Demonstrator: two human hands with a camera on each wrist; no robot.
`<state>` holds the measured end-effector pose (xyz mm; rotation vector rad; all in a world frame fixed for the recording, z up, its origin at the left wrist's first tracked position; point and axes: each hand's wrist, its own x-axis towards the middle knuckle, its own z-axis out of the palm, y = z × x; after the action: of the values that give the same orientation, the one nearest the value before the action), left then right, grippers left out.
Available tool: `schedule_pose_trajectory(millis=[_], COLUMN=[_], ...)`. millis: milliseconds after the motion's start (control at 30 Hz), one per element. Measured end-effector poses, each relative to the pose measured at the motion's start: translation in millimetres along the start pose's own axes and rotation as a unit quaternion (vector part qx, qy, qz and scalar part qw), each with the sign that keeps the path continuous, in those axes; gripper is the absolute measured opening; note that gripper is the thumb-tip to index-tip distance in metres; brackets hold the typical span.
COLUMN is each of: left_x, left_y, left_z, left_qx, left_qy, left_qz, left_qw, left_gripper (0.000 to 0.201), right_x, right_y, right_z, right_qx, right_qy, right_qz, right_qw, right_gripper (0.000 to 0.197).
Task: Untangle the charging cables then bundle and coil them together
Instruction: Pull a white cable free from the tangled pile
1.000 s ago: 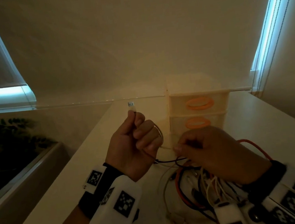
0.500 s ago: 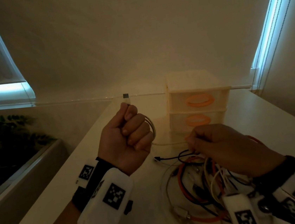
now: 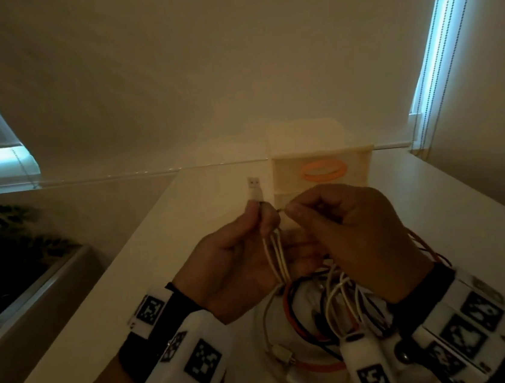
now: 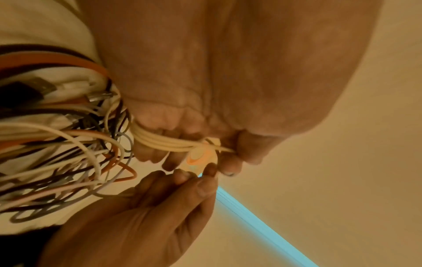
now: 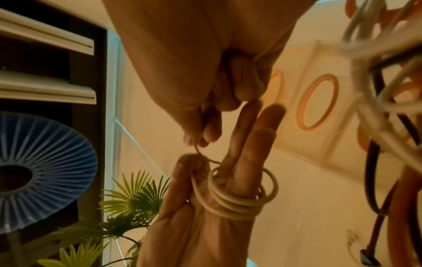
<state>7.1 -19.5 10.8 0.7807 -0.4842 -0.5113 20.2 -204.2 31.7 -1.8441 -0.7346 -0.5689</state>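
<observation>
A white charging cable (image 3: 273,253) is wound in several loops (image 5: 237,204) round the straight fingers of my left hand (image 3: 262,218). Its thumb pins the cable, and the USB plug (image 3: 254,188) sticks up above it. My right hand (image 3: 294,213) is right beside that thumb, pinching a thin strand (image 5: 200,151) of the same cable between thumb and fingertips. A tangle of white, black and orange cables (image 3: 316,319) lies on the white table (image 3: 186,230) below both wrists, and some of them hang over my right wrist (image 5: 383,90).
A small cream drawer unit with orange ring handles (image 3: 322,169) stands against the wall just behind my hands. The table's left edge (image 3: 104,280) drops toward a planter with green leaves (image 3: 5,238). A blue fan (image 5: 34,171) shows in the right wrist view.
My right hand has risen from the tangle to meet the left thumb. The left hand has shifted right and uncurled from a fist, so the wound strands now show.
</observation>
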Motion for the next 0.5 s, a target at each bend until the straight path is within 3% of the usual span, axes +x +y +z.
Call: schedule_pose_trajectory(millis=[133, 233, 300, 433, 500], left_x=[4.0, 4.6, 3.9, 4.2, 3.2], left_y=[3.8, 0.8, 0.4, 3.3, 5.3], left_z=[-3.1, -6.3, -8.6, -10.7, -13.4], left_qx=[-0.025, -0.079, -0.100, -0.111, -0.109], left_qy=[0.036, 0.077, 0.049, 0.025, 0.025], left_qz=[0.092, 0.146, 0.149, 0.139, 0.144], left_qw=[0.995, 0.983, 0.983, 0.984, 0.983], left_gripper=[0.038, 0.043, 0.042, 0.040, 0.040], right_x=[-7.0, -11.9, -14.2, -13.7, -14.9], right_y=[3.1, 4.6, 8.2, 18.5, 19.2], right_z=[-4.9, -12.1, -19.2, -22.2, -17.4], right_qx=[-0.005, 0.006, -0.023, -0.126, -0.131], right_qy=[-0.119, -0.257, -0.322, -0.192, -0.191], right_qz=[-0.073, 0.019, 0.069, 0.061, 0.050], right_qw=[0.990, 0.966, 0.944, 0.971, 0.972], right_gripper=[0.013, 0.019, 0.019, 0.020, 0.021])
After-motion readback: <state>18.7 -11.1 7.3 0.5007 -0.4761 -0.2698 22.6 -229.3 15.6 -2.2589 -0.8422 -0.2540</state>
